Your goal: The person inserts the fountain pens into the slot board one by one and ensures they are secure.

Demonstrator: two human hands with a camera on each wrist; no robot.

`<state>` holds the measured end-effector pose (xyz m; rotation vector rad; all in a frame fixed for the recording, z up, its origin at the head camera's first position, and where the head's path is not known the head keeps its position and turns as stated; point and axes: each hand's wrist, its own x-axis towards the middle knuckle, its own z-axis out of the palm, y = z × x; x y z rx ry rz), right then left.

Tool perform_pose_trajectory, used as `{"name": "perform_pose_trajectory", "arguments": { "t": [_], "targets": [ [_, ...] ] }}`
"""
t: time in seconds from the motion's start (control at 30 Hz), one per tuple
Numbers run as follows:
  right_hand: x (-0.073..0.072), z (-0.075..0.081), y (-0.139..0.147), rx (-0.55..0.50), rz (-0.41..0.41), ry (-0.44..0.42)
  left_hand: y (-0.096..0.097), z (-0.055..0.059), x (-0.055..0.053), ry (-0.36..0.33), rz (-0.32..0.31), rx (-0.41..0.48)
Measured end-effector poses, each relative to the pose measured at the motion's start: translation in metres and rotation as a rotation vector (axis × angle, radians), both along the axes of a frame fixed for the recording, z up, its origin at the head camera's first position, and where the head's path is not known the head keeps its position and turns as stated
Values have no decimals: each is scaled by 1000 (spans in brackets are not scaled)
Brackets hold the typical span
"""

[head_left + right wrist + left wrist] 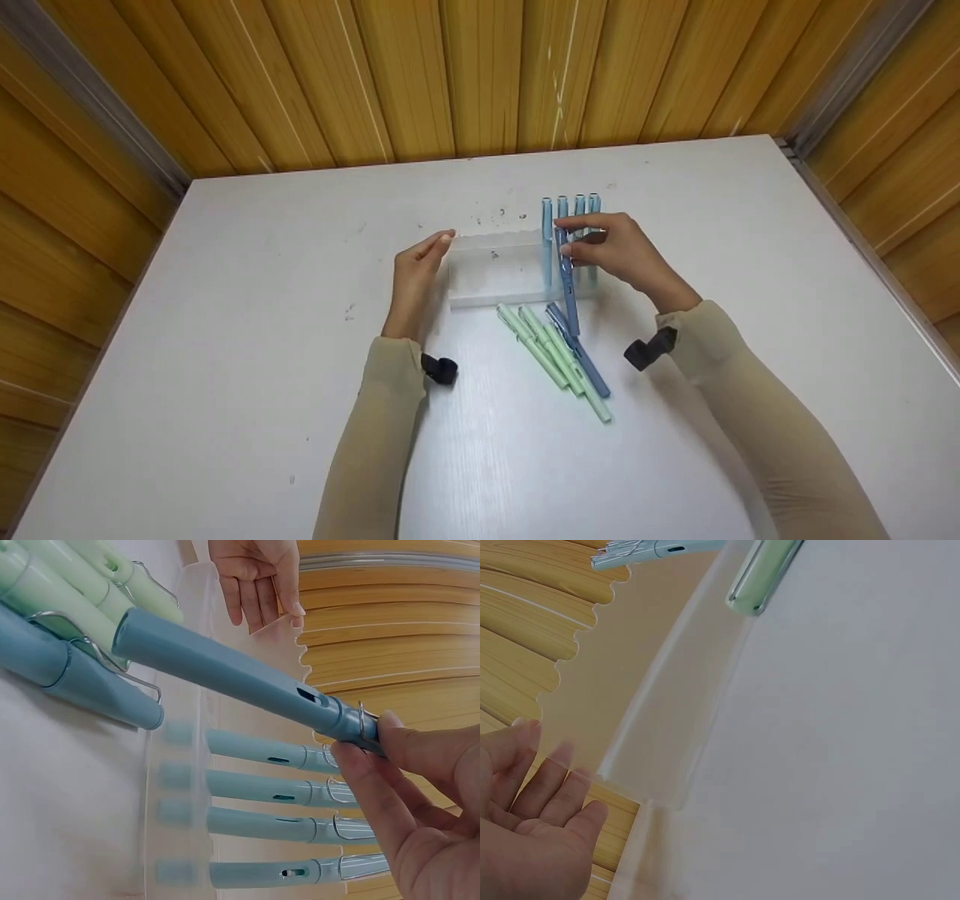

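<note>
My left hand (417, 281) pinches the left edge of a clear plastic pen holder (487, 302) with a scalloped top edge. In the left wrist view, fingers show through the holder's clear sheet (622, 667). My right hand (630, 253) pinches a dark blue pen (568, 289) near its clip end. That pen slants in front of the holder's right part, its other end toward me. Several light blue pens (255, 785) stand side by side in the holder's right part, clips at the scalloped edge.
Three light green pens (551, 345) and another dark blue pen (592, 369) lie bunched on the white table (225, 360), just in front of the holder. A yellow wood-look panel wall (480, 82) rises behind the table. Each sleeve cuff carries a black wrist camera (442, 370).
</note>
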<state>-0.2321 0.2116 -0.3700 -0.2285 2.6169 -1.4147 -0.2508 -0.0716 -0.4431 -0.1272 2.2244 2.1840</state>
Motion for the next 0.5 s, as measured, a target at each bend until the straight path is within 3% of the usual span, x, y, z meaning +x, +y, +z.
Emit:
{"name": "perform_pose_trajectory", "arguments": {
  "t": [0.17,0.5],
  "targets": [
    [-3,4,-7,-68,-50,13,1,0,1,11,-4,7],
    [-7,7,-18,-151,-40,186,0,1,2,11,8,-13]
  ]
}}
